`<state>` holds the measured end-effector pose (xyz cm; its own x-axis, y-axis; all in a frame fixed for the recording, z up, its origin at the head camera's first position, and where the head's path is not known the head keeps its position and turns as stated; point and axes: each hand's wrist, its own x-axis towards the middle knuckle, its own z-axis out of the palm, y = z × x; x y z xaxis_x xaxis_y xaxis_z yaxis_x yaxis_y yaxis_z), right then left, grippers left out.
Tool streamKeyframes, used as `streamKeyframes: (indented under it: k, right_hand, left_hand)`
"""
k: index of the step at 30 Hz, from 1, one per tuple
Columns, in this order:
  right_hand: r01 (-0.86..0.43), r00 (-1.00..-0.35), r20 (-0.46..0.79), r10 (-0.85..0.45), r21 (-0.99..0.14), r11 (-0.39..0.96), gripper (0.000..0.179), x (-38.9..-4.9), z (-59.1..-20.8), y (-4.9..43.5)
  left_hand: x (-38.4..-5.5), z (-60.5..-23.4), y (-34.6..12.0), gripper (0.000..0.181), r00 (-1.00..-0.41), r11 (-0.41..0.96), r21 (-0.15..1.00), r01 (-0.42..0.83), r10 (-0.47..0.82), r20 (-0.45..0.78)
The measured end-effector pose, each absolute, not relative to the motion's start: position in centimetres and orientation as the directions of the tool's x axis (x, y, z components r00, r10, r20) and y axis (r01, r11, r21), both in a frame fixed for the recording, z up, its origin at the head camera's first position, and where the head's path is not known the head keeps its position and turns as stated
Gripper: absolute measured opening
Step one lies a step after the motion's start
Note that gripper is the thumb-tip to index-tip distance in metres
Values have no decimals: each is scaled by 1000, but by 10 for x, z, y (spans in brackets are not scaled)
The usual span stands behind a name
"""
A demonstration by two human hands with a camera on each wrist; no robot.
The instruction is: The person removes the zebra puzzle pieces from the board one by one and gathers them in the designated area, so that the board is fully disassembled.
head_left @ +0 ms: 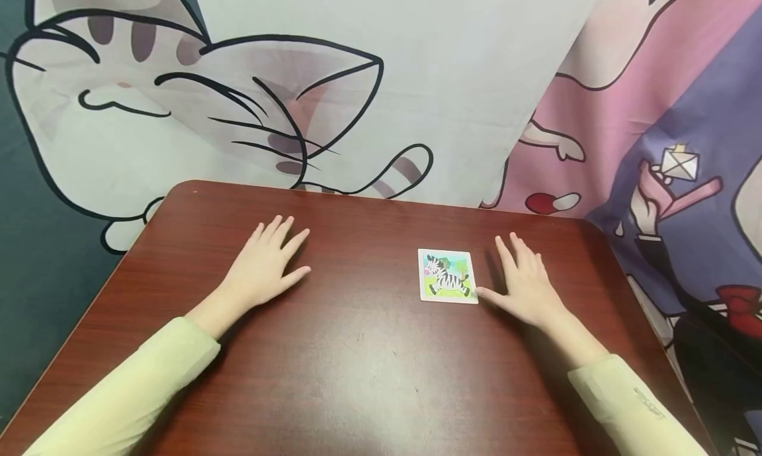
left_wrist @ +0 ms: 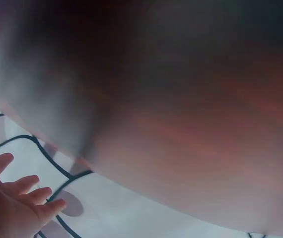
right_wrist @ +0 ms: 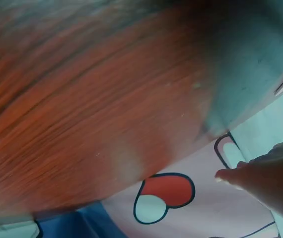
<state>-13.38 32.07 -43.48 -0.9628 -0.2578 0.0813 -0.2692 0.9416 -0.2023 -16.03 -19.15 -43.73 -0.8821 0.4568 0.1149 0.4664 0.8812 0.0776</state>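
Note:
A square card with a zebra picture (head_left: 448,276) and a white border lies flat on the brown wooden table (head_left: 357,370), right of its middle. My right hand (head_left: 526,287) is spread just right of the card, its thumb tip at the card's lower right edge; whether it touches cannot be told. My left hand (head_left: 262,263) lies at the table's left side with fingers spread, well apart from the card and holding nothing. In the left wrist view the left hand's fingers (left_wrist: 30,191) show at the lower left. Part of the right hand (right_wrist: 270,178) appears in the right wrist view.
A cloth with a large cartoon cat (head_left: 119,138) hangs behind the table's far edge. Pink and purple cartoon cloth (head_left: 631,132) hangs at the right. The table's corners are rounded.

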Motion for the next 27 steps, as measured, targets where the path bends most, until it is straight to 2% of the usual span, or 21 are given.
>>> streamKeyframes:
  k: [7,14,19,27]
  right_hand:
    - [-335,-942,65,-329,-247,909,111,-143,-441,312]
    - [-375,-914,-5,-405,-365,852,106,-151,-445,306]
    - [-406,-894,-4,-449,-419,812,104,-154,-449,303]
    - [-460,-860,2,-510,-436,774,103,-155,-452,301]
  left_hand:
    - [-171,-431,-163,68,-844,842,89,533,521,127]
    - [-182,-429,-131,62,-810,805,101,584,570,137]
    - [-189,-430,-110,58,-790,784,110,611,598,135]
    - [-197,-429,-76,52,-764,754,130,644,623,170]
